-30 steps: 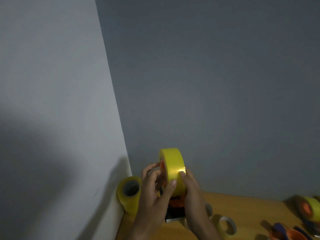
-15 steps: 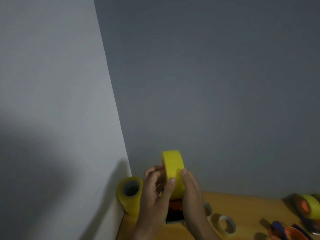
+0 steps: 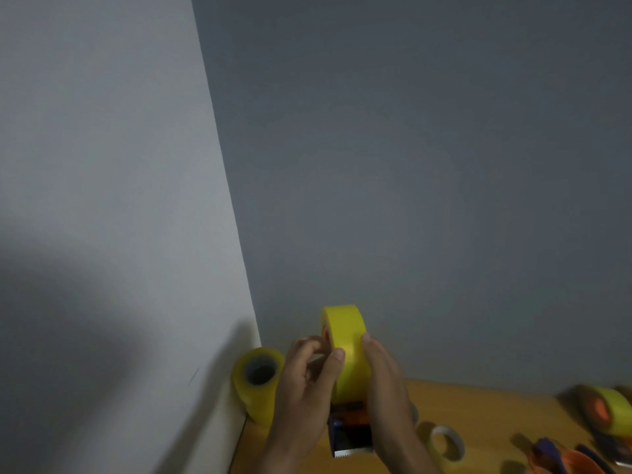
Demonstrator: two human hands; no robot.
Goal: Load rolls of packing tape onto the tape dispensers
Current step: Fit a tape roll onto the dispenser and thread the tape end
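You held the yellow tape roll [image 3: 345, 350] upright between both hands, above the near left part of the wooden tabletop [image 3: 478, 412]. Your left hand [image 3: 304, 388] was curled around its left side, the thumb lying on the yellow face and the fingers bent at the orange core. Your right hand [image 3: 386, 388] pressed against the right side of the roll with quite straight fingers (only the fingertip at the top edge was clear to see). The roll sat on a tape dispenser [image 3: 352, 432], whose dark and orange body with a toothed blade showed just below it, between your wrists.

A second yellow roll [image 3: 256, 384] stood on its edge in the corner, touching the left wall [image 3: 102, 234] and just beside your left hand. A small empty core [image 3: 446, 443] lay on the tabletop to the right of your right hand. Farther right, near the edge of the view, was another dispenser [image 3: 608, 412] loaded with yellow tape, blurred, and some orange and dark blue parts [image 3: 561, 460] lay in front of it.
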